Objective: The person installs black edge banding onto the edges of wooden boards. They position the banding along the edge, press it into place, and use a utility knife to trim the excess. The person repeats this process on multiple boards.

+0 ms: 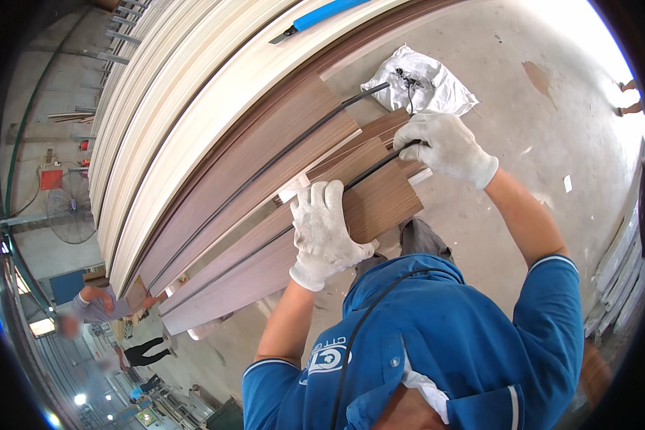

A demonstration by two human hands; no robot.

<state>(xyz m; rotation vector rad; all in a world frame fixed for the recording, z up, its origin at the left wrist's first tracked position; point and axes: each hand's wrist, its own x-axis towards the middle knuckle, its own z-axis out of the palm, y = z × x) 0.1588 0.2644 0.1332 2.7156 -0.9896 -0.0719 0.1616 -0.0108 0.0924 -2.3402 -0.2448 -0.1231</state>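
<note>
A long brown wood-grain plank stretches in front of me from lower left to upper right. A thin black strip runs lengthwise along it. My left hand, in a pale knit glove, rests on the plank over the strip, its fingers extended and the thumb apart. Near the plank's right end, my gloved right hand pinches the strip between thumb and fingers. Part of the strip is hidden under the left glove. Beyond lies a second brown plank with a similar black strip along it.
Stacked cream boards rise behind the planks, with a blue-handled cutter on top. A white sack lies on the floor, dark bits on it. Another person stands at the far left end. Wrapped lengths lie at right.
</note>
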